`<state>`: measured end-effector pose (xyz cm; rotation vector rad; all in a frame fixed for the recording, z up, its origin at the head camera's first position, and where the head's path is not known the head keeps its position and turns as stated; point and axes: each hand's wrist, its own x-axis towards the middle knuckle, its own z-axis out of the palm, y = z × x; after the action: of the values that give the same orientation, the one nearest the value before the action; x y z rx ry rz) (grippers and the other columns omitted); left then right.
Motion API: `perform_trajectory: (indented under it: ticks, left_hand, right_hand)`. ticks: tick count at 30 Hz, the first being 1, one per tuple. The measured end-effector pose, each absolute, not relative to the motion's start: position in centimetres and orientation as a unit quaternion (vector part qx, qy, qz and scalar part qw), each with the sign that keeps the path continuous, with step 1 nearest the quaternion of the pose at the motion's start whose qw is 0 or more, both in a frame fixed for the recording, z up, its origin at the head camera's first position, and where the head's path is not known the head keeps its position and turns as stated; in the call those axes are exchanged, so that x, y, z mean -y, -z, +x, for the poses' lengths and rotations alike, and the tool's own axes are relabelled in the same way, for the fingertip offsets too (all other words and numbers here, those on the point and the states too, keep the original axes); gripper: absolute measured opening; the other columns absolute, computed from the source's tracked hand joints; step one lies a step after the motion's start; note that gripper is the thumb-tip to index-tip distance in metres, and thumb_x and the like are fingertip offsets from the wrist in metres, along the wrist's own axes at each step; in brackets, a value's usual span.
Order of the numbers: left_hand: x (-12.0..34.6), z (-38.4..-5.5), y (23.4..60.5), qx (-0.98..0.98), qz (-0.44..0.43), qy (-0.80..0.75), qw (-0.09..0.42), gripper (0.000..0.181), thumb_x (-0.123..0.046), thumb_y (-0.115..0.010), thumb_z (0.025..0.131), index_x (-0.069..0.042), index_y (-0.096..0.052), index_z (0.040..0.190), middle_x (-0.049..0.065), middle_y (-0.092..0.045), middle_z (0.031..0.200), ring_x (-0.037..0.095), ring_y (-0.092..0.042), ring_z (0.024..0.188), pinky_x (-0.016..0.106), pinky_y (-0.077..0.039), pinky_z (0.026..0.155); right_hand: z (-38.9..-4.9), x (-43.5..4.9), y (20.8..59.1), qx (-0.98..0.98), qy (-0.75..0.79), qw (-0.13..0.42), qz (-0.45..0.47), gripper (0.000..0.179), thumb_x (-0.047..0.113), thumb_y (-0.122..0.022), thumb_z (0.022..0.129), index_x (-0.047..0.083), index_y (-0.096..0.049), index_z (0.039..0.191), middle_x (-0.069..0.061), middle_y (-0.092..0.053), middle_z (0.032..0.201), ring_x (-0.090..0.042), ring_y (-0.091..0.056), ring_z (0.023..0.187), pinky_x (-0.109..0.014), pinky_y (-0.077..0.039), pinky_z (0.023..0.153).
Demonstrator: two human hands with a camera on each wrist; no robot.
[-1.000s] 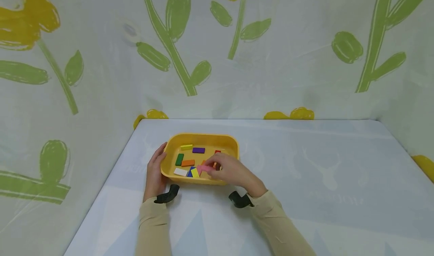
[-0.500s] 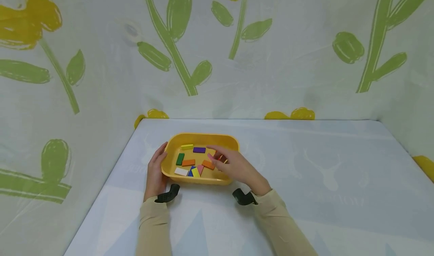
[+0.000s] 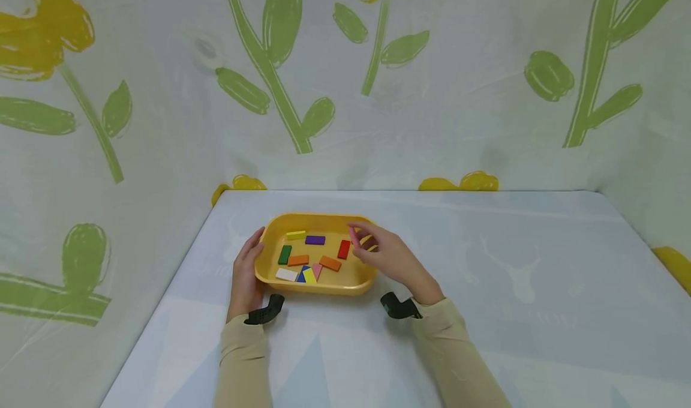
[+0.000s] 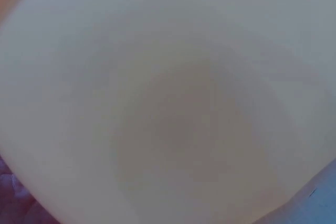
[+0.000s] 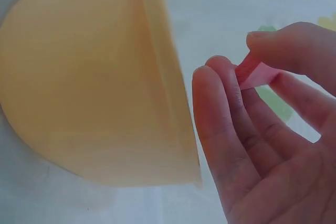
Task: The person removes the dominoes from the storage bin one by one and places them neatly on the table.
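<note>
A yellow tray [image 3: 318, 287] holds several small coloured blocks. My left hand [image 3: 247, 279] grips its left end, the fingers along the outer wall and the thumb near the rim. My right hand [image 3: 394, 258] is at the tray's right end and pinches a pink block [image 3: 354, 237] between thumb and fingers, above the tray. In the right wrist view the same pink block [image 5: 257, 73] shows between the thumb and fingertips, beside the tray's outer wall [image 5: 94, 87]. A pale blurred surface [image 4: 173, 103] fills the left wrist view, hiding the left hand's fingers there.
Lying in the tray are a red block [image 3: 344, 249], orange blocks [image 3: 330, 263], a purple block [image 3: 315, 240], a green block [image 3: 285, 254] and a white block [image 3: 287, 274]. A yellow block [image 3: 309, 276] overlaps a blue one. Flower-patterned walls surround the pale table [image 3: 486, 312].
My right hand has moved right and slightly back with the pink block, from over the tray's front to its right end. The red block is uncovered. My left hand stays put.
</note>
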<state>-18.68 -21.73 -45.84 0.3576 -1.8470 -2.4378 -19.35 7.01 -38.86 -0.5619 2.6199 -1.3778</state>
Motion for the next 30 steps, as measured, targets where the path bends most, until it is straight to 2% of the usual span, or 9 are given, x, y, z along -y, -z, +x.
perform_trajectory:
  ticks: [6, 10, 18, 24, 30]
  left_hand:
    - [21.7, -18.7, 45.8, 0.603, 0.115, 0.789, 0.033, 0.043, -0.039, -0.049, 0.089, -0.031, -0.044, 0.131, -0.010, -0.032, 0.139, 0.014, -0.034, 0.124, 0.029, -0.035, 0.097]
    - [21.8, -18.7, 45.8, 0.603, 0.113, 0.789, 0.034, 0.043, -0.039, -0.048, 0.090, -0.030, -0.043, 0.132, -0.010, -0.032, 0.139, 0.015, -0.034, 0.125, 0.029, -0.035, 0.097]
    - [21.6, -18.6, 45.7, 0.601, 0.115, 0.790, 0.031, 0.042, -0.037, -0.047, 0.091, -0.030, -0.044, 0.132, -0.010, -0.032, 0.139, 0.015, -0.034, 0.124, 0.029, -0.036, 0.097]
    - [21.6, -18.6, 45.7, 0.601, 0.117, 0.790, 0.032, 0.041, -0.037, -0.048, 0.090, -0.031, -0.045, 0.130, -0.010, -0.033, 0.139, 0.015, -0.035, 0.124, 0.029, -0.036, 0.097]
    - [21.6, -18.6, 45.7, 0.597, 0.121, 0.793, 0.032, 0.042, -0.037, -0.049, 0.090, -0.030, -0.044, 0.131, -0.010, -0.033, 0.139, 0.015, -0.034, 0.124, 0.028, -0.036, 0.097]
  right_hand:
    - [-19.9, -8.1, 38.8, -0.864, 0.477, 0.040, -0.158, 0.055, 0.023, -0.067, 0.080, 0.023, -0.045, 0.130, 0.002, -0.055, 0.107, -0.013, -0.056, 0.085, -0.026, -0.051, 0.070]
    - [-20.1, -8.7, 38.9, -0.865, 0.480, 0.036, -0.143, 0.055, 0.030, -0.067, 0.079, 0.027, -0.045, 0.129, 0.003, -0.055, 0.107, -0.013, -0.056, 0.085, -0.025, -0.051, 0.069]
    - [-20.4, -10.1, 38.9, -0.879, 0.460, 0.024, -0.123, 0.060, 0.046, -0.065, 0.075, 0.027, -0.045, 0.128, 0.003, -0.054, 0.105, -0.014, -0.055, 0.087, -0.028, -0.051, 0.070]
    - [-20.8, -11.7, 39.3, -0.889, 0.447, 0.020, -0.097, 0.056, 0.040, -0.067, 0.077, 0.027, -0.044, 0.127, 0.002, -0.054, 0.105, -0.016, -0.054, 0.089, -0.032, -0.050, 0.072]
    - [-21.3, -13.4, 39.9, -0.899, 0.433, 0.029, -0.066, 0.058, 0.042, -0.067, 0.075, 0.025, -0.045, 0.126, 0.001, -0.052, 0.105, -0.018, -0.052, 0.091, -0.034, -0.049, 0.073]
